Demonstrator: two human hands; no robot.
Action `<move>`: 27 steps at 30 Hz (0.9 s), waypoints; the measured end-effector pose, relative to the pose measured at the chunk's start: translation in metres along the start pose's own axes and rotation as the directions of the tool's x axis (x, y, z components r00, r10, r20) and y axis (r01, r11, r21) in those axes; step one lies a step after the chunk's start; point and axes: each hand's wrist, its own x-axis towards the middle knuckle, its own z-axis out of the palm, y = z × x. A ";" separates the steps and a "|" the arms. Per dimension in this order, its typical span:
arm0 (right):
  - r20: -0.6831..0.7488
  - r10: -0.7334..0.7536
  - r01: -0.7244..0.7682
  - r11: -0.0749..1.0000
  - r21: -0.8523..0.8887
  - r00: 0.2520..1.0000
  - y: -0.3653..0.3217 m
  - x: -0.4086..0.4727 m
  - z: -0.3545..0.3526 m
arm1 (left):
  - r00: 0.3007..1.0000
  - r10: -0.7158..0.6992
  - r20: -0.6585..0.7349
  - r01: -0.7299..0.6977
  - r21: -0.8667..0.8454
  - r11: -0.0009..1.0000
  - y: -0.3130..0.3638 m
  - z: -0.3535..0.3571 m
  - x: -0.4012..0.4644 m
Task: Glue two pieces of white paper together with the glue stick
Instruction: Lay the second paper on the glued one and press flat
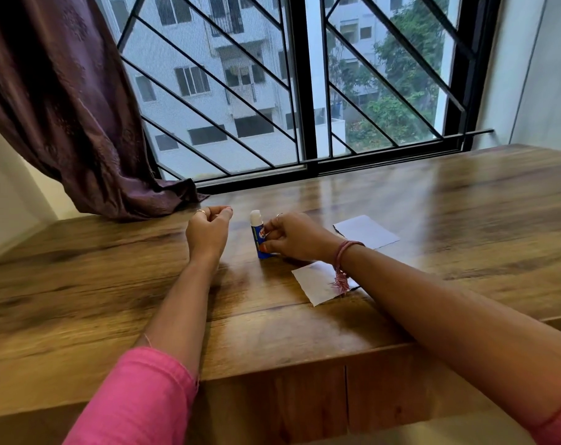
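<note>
My right hand (290, 234) pinches the blue barrel of the glue stick (259, 234), upright on the bench (112, 284), white tip bared; it looks light, stiff and easy to tip, so low on the barrel suits. My left hand (210, 228) hangs loosely curled, holding nothing I can see, just left of it. One flimsy paper (366, 231) lies beyond my right wrist, another paper piece (314, 281) under it.

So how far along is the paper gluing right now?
Early. The glue stick stands upright on the table, white tip showing, gripped by the right hand. The left hand holds nothing. The two paper pieces lie apart; gluing and joining remain.
</note>
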 end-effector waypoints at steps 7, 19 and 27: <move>-0.092 0.062 -0.039 0.972 0.232 0.994 -0.001 -0.010 -0.043 | 1.000 0.005 -0.016 -0.005 -0.019 1.000 0.004 -0.002 -0.001; -0.299 0.363 -0.310 0.927 0.210 0.882 0.098 -0.062 -0.124 | 0.995 0.068 -0.075 -0.071 -0.046 0.996 0.013 -0.006 -0.007; -0.239 0.419 -0.447 0.892 -0.073 0.876 0.109 -0.065 -0.113 | 0.991 0.117 -0.061 -0.121 -0.066 0.990 0.022 -0.005 -0.017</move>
